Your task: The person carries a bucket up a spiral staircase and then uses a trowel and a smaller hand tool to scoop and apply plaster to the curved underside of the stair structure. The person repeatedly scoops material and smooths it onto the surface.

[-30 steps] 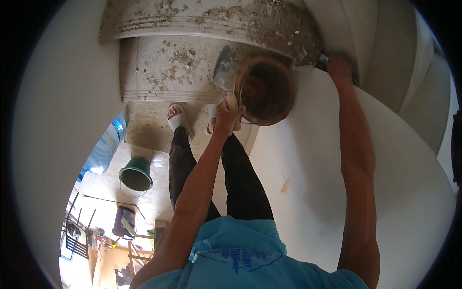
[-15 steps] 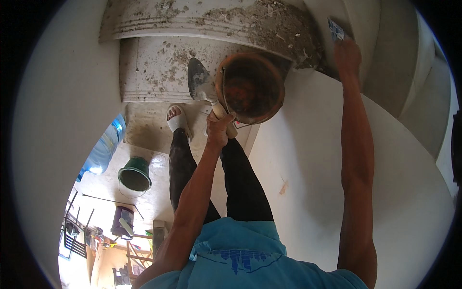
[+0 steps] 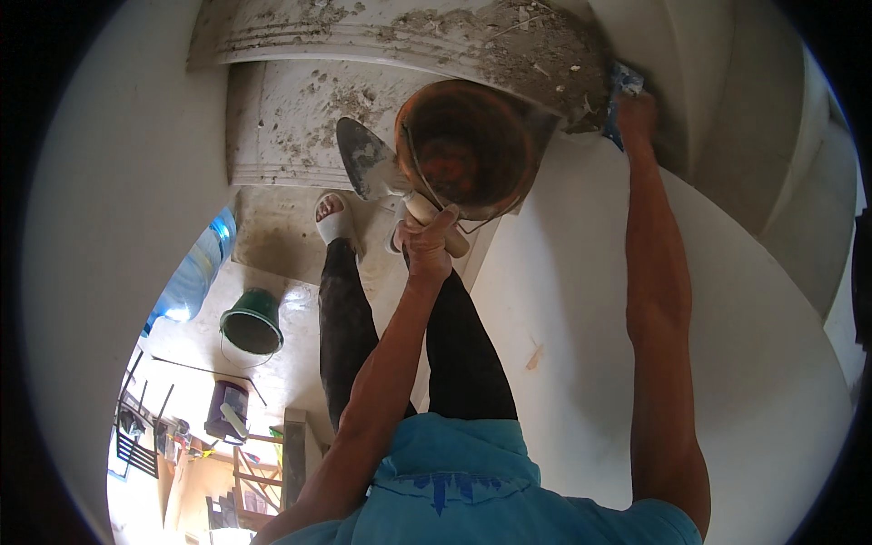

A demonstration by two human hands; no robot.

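My left hand (image 3: pixel 429 241) is closed around the wooden handle of a pointed trowel (image 3: pixel 368 162); grey mortar coats part of its blade. Right beside it is a rust-brown bucket (image 3: pixel 516 168), dark inside, its wire bail running close to my thumb. Whether my fingers also carry that bail, I cannot tell. Out to the far right, my right hand (image 3: pixel 638 116) grips a blue, plaster-smeared hand tool (image 3: pixel 627 80) against the curved wall beside the steps. The tool's exact kind is unclear.
Stair steps (image 3: pixel 291 118) strewn with rubble and dust lie ahead. A smooth white curved surface (image 3: pixel 581 272) spans the right. On the floor at left are a green bucket (image 3: pixel 252 320), a blue water bottle (image 3: pixel 191 272) and a purple bucket (image 3: pixel 227 407). Chairs stand lower left.
My right hand has come down and slightly left along the wall with the blue tool, which has turned. My left hand has shifted slightly right; the bucket sits a little higher in view.
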